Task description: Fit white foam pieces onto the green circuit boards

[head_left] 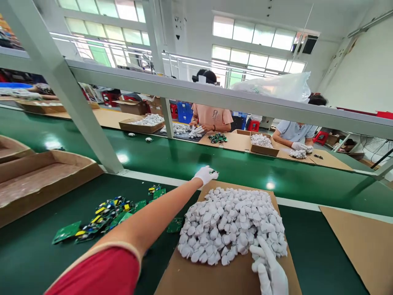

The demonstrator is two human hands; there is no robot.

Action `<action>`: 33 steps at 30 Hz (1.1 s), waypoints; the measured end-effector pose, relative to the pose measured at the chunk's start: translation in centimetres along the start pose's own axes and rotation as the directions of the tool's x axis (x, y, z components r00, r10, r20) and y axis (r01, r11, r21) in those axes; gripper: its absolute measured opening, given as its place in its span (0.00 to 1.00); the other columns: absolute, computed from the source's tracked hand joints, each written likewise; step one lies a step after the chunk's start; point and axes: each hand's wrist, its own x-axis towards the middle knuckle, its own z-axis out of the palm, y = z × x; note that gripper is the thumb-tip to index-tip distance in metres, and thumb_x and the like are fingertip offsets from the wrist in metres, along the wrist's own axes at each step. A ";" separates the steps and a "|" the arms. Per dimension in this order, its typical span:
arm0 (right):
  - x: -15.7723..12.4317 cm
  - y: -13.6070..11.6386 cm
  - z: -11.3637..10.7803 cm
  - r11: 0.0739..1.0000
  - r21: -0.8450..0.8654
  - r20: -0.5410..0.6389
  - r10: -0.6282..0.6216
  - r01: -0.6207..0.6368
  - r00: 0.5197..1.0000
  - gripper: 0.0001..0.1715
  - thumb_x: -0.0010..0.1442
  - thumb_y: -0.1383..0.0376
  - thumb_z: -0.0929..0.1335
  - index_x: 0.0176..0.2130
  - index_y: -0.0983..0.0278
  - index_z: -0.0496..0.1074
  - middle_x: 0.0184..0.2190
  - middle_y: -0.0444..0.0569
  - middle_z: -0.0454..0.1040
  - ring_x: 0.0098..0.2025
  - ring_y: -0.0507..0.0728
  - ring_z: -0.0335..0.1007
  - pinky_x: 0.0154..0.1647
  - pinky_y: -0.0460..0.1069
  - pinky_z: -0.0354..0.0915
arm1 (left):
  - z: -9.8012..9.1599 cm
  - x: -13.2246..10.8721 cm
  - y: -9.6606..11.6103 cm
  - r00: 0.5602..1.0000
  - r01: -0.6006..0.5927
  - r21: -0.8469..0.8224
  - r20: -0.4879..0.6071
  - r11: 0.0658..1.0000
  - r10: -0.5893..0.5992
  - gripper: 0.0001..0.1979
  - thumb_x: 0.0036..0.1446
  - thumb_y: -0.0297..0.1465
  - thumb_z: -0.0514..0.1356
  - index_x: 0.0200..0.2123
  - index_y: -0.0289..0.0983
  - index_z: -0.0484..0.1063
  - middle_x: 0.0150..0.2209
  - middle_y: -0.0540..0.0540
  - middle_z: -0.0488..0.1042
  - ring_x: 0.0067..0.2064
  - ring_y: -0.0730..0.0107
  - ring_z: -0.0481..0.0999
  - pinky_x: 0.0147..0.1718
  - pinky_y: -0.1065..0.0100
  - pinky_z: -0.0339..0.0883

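My left hand (206, 175), in a white glove, reaches out over the green conveyor belt (251, 168). Something small and dark shows at its fingertips, too small to name. My right hand (270, 268), also gloved, is at the near right edge of a large heap of small white pieces (233, 223); its fingers are bent and partly apart, touching or just above the heap. Whether it holds a piece is unclear. That heap lies on a brown cardboard sheet (215, 278). Left of the cardboard is a pile of green circuit boards (113, 215) with yellow and black parts.
Cardboard trays (52, 184) stand at the left. A metal frame post (80, 110) and crossbar (196, 91) span the view. Across the belt, one person (211, 116) and another person (296, 133) work at white piles. A cardboard sheet (362, 241) lies at the right.
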 end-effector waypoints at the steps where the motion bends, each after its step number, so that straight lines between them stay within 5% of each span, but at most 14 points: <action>1: 0.0 0.1 0.1 1.000 0.000 -0.008 0.027 -0.027 1.000 0.30 0.59 0.52 0.60 0.59 0.54 0.59 0.40 0.49 0.76 0.26 0.56 0.71 0.25 0.49 0.68 | -0.4 0.4 -0.9 0.999 0.044 0.024 -0.016 0.999 -0.044 0.12 0.55 0.34 0.58 0.38 0.32 0.70 0.45 0.43 0.70 0.48 0.61 0.68 0.47 0.53 0.62; 6: 0.2 0.5 0.1 0.995 0.028 -0.007 0.091 -0.091 0.996 0.28 0.59 0.52 0.60 0.58 0.51 0.61 0.38 0.48 0.77 0.24 0.56 0.73 0.19 0.46 0.68 | -1.8 0.7 -2.4 0.980 0.185 0.001 -0.079 0.983 -0.184 0.16 0.56 0.34 0.57 0.46 0.32 0.67 0.52 0.41 0.65 0.53 0.56 0.64 0.50 0.49 0.58; 10: 0.5 -0.5 -0.4 0.980 0.171 -0.019 0.108 -0.103 0.994 0.29 0.57 0.51 0.63 0.55 0.58 0.66 0.39 0.53 0.77 0.28 0.56 0.73 0.25 0.45 0.70 | -1.5 -1.1 0.7 0.995 0.096 -0.093 -0.014 0.991 -0.098 0.20 0.58 0.32 0.53 0.52 0.28 0.62 0.57 0.37 0.61 0.59 0.54 0.57 0.56 0.55 0.51; 13: 0.5 -2.4 -0.6 0.937 0.320 0.020 0.142 -0.141 0.990 0.30 0.57 0.51 0.64 0.54 0.63 0.67 0.30 0.52 0.76 0.21 0.52 0.69 0.19 0.45 0.67 | -0.7 -6.4 4.2 0.984 0.018 -0.259 0.178 0.966 0.029 0.22 0.60 0.34 0.50 0.56 0.33 0.59 0.52 0.41 0.69 0.52 0.62 0.69 0.51 0.63 0.61; 16: 0.5 -5.3 -0.2 0.901 0.393 0.064 0.170 -0.181 0.983 0.30 0.58 0.52 0.63 0.56 0.64 0.64 0.19 0.44 0.70 0.14 0.48 0.58 0.13 0.43 0.61 | 0.8 -13.8 7.1 0.882 0.138 -0.679 0.416 0.721 0.222 0.29 0.57 0.37 0.55 0.59 0.36 0.53 0.53 0.37 0.68 0.52 0.59 0.68 0.52 0.58 0.60; 18: 0.5 -7.5 0.2 0.838 0.506 0.191 0.124 -0.206 0.974 0.35 0.55 0.49 0.64 0.56 0.66 0.63 0.16 0.41 0.67 0.12 0.46 0.52 0.10 0.42 0.54 | 2.0 -18.0 8.3 0.853 0.264 -0.772 0.466 0.579 0.233 0.31 0.54 0.39 0.58 0.59 0.38 0.54 0.54 0.37 0.67 0.53 0.57 0.67 0.52 0.56 0.59; 20: 0.5 -9.4 0.8 0.805 0.505 0.388 0.111 -0.312 0.915 0.36 0.51 0.47 0.67 0.51 0.68 0.67 0.14 0.40 0.66 0.11 0.46 0.52 0.08 0.41 0.50 | 3.2 -20.7 8.9 0.853 0.365 -0.790 0.496 0.493 0.162 0.34 0.49 0.39 0.62 0.58 0.39 0.56 0.53 0.37 0.67 0.53 0.55 0.67 0.51 0.55 0.59; 24: -0.1 -11.4 1.8 0.785 0.375 0.588 0.211 -0.494 0.781 0.24 0.53 0.49 0.66 0.39 0.67 0.72 0.06 0.36 0.59 0.07 0.45 0.47 0.07 0.40 0.44 | 4.9 -22.7 8.9 0.867 0.472 -0.827 0.498 0.305 0.010 0.38 0.40 0.36 0.68 0.56 0.38 0.60 0.49 0.37 0.70 0.52 0.54 0.68 0.50 0.57 0.59; 28: -1.4 -11.1 2.5 0.874 0.340 0.513 0.138 -0.348 0.847 0.15 0.49 0.51 0.69 0.27 0.61 0.73 0.13 0.44 0.69 0.13 0.52 0.63 0.12 0.45 0.57 | 6.0 -23.7 8.0 0.834 0.541 -0.833 0.549 0.118 0.050 0.33 0.42 0.40 0.65 0.52 0.36 0.65 0.45 0.36 0.71 0.49 0.53 0.70 0.50 0.54 0.58; 30: -2.1 -10.2 2.6 0.883 0.365 0.514 0.072 -0.294 0.855 0.15 0.50 0.51 0.68 0.25 0.60 0.74 0.16 0.47 0.72 0.17 0.54 0.68 0.17 0.47 0.63 | 6.4 -24.3 7.4 0.804 0.571 -0.806 0.587 0.155 0.091 0.32 0.44 0.42 0.64 0.51 0.35 0.65 0.44 0.35 0.72 0.47 0.53 0.71 0.47 0.53 0.60; 33: -3.0 -8.1 2.4 0.821 0.398 0.710 0.007 -0.410 0.704 0.25 0.53 0.48 0.65 0.44 0.61 0.71 0.16 0.45 0.72 0.11 0.50 0.60 0.12 0.45 0.56 | 5.8 -24.2 6.7 0.839 0.476 -0.808 0.535 0.348 0.095 0.40 0.39 0.40 0.66 0.56 0.37 0.59 0.48 0.35 0.69 0.46 0.56 0.71 0.46 0.54 0.62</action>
